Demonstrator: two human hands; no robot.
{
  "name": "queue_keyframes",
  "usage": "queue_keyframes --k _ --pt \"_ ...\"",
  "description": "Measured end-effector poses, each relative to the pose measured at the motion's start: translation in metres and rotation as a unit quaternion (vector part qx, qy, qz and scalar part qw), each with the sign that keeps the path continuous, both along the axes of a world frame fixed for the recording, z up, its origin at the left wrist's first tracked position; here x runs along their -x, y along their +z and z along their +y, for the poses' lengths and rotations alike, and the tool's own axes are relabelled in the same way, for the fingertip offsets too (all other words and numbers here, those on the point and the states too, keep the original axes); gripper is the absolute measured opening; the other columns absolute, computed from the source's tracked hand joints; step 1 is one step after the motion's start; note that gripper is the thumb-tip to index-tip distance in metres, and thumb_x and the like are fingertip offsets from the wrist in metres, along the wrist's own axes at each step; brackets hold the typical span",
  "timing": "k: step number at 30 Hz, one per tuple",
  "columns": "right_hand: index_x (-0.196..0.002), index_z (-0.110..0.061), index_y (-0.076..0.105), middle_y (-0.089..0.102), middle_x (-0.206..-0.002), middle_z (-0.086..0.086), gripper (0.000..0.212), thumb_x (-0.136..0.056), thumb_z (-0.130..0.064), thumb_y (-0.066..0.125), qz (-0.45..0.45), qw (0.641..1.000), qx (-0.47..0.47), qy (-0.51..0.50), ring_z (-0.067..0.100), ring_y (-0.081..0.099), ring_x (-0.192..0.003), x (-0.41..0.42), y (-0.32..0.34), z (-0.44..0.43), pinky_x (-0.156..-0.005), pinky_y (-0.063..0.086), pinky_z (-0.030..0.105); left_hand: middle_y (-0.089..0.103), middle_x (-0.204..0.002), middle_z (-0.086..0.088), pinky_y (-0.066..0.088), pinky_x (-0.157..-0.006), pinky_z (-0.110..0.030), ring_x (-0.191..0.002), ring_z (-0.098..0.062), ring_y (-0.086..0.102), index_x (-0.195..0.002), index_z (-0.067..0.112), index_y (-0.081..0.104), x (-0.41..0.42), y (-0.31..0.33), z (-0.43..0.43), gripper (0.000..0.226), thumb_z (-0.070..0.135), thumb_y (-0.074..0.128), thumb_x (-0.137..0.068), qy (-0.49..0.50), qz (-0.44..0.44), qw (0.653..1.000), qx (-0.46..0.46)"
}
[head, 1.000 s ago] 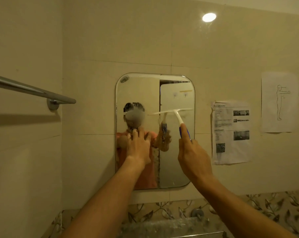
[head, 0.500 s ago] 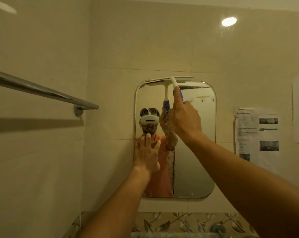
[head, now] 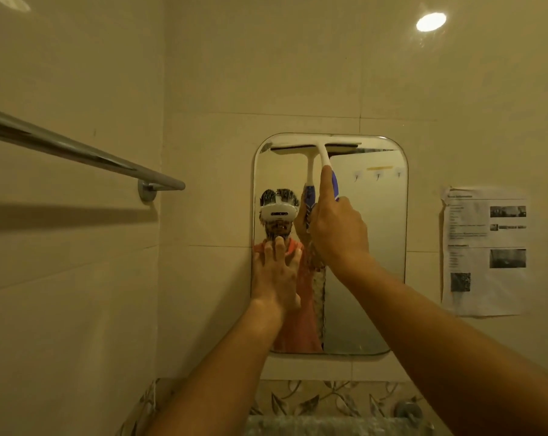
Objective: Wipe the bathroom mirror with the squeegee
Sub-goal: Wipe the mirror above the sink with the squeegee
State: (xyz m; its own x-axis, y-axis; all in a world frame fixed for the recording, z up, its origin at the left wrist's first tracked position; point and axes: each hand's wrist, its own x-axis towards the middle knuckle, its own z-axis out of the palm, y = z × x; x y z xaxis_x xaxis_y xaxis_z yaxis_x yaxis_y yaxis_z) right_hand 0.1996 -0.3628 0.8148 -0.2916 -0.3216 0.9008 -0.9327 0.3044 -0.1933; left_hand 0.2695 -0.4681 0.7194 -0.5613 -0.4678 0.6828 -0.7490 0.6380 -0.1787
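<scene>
On mirror [head: 368,272], squeegee [head: 317,151] at top edge, gripped by right hand [head: 338,231], left hand [head: 276,278] pressed flat

Squeegee [head: 297,149] lies across the top of the mirror [head: 367,247]; towel rail [head: 77,149] left, paper sheet [head: 483,250] right (both on the wall [head: 266,73]).

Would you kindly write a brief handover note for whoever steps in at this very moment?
Right hand grips the squeegee by its handle, forefinger laid along it.
Left hand presses flat on the mirror, lower left.
The blade lies level at the mirror's top edge, over its left and middle.
Done: blade set for a stroke.
Left: draw it down the glass, then the right strip. How much is already wiped, I cannot tell.
</scene>
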Motion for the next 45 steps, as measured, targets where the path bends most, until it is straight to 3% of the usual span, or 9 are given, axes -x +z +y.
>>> queue_keyframes --k 4,9,13,18,22,26,29,34,45 --pt "-0.154 -0.034 -0.020 0.054 -0.089 0.009 0.088 -0.102 -0.023 0.050 -0.022 1.000 -0.005 0.022 0.012 0.051 -0.060 -0.002 -0.043 0.002 -0.051 0.045 0.026 0.000 -0.159 -0.017 0.018 -0.119 -0.057 -0.147 -0.040 0.009 -0.159 0.028 0.010 -0.002 0.004 0.002 0.102 0.048 0.070 -0.079 0.005 -0.004 1.000 -0.010" --pt "-0.154 -0.034 -0.022 0.057 -0.099 0.011 0.091 -0.102 -0.032 0.052 -0.039 0.999 -0.025 0.024 0.014 0.056 -0.066 -0.007 -0.084 0.009 -0.057 0.055 0.029 0.000 -0.160 -0.020 0.019 -0.118 -0.058 -0.148 -0.042 0.005 -0.159 0.026 0.009 0.000 0.000 0.001 0.104 0.050 0.069 -0.077 0.003 0.001 1.000 -0.008" --pt "-0.156 -0.031 -0.022 0.057 -0.112 0.014 0.100 -0.098 -0.036 0.059 -0.066 0.996 -0.063 0.014 0.011 0.053 -0.069 -0.016 -0.108 0.021 -0.059 0.054 0.027 0.000 -0.161 -0.018 0.022 -0.117 -0.057 -0.148 -0.042 0.005 -0.158 0.028 0.007 0.001 -0.003 -0.002 0.113 0.055 0.074 -0.071 0.000 -0.004 1.000 -0.015" --pt "-0.157 -0.025 -0.019 0.057 -0.112 0.010 0.092 -0.100 -0.038 0.052 -0.088 0.990 -0.113 0.011 0.010 0.049 -0.071 -0.031 -0.127 0.041 -0.059 0.041 0.023 -0.016 -0.162 -0.018 0.014 -0.119 -0.061 -0.149 -0.044 -0.013 -0.159 0.024 -0.005 0.000 -0.010 -0.009 0.125 0.061 0.076 -0.071 0.003 -0.042 0.999 -0.034" --pt "-0.159 -0.029 -0.011 0.056 -0.102 0.006 0.079 -0.103 -0.037 0.043 -0.105 0.990 -0.080 0.054 0.008 0.048 -0.067 -0.034 -0.117 0.048 -0.054 0.036 0.018 -0.016 -0.163 -0.018 0.011 -0.119 -0.060 -0.150 -0.042 -0.016 -0.160 0.025 -0.002 -0.005 -0.010 -0.008 0.120 0.061 0.072 -0.072 -0.021 -0.052 0.997 -0.047" --pt "-0.160 -0.033 0.004 0.055 -0.084 0.003 0.066 -0.098 -0.048 0.022 -0.091 0.986 0.000 0.138 0.011 0.051 -0.062 -0.033 -0.082 0.046 -0.051 0.036 0.020 -0.009 -0.163 -0.011 0.026 -0.118 -0.053 -0.151 -0.038 -0.007 -0.159 0.027 0.014 -0.022 -0.005 0.004 0.100 0.043 0.068 -0.076 -0.067 0.002 0.994 -0.082" --pt "-0.160 -0.032 0.002 0.054 -0.079 0.004 0.063 -0.105 -0.035 0.033 -0.044 0.990 0.031 0.134 0.012 0.048 -0.059 -0.032 -0.043 0.033 -0.050 0.034 0.020 -0.003 -0.162 -0.015 0.030 -0.116 -0.053 -0.150 -0.038 0.000 -0.159 0.024 0.017 -0.030 -0.007 0.001 0.099 0.048 0.065 -0.076 -0.051 -0.003 0.997 -0.052" --pt "-0.158 -0.033 0.001 0.056 -0.081 0.005 0.068 -0.104 -0.020 0.041 -0.025 0.992 0.045 0.119 0.017 0.054 -0.062 -0.039 0.014 0.004 -0.052 0.048 0.030 0.000 -0.160 -0.015 0.024 -0.119 -0.052 -0.148 -0.039 0.005 -0.159 0.023 0.019 -0.038 -0.013 -0.005 0.099 0.051 0.064 -0.075 -0.027 -0.014 0.999 -0.025" --pt "-0.156 -0.034 -0.013 0.053 -0.086 0.006 0.087 -0.101 -0.029 0.055 0.009 0.999 0.005 0.045 0.011 0.048 -0.057 -0.040 0.001 -0.035 -0.051 0.050 0.030 -0.001 -0.161 -0.016 0.016 -0.121 -0.050 -0.148 -0.040 0.001 -0.159 0.021 0.015 -0.041 -0.013 -0.006 0.102 0.055 0.060 -0.075 -0.014 -0.043 0.999 -0.008"
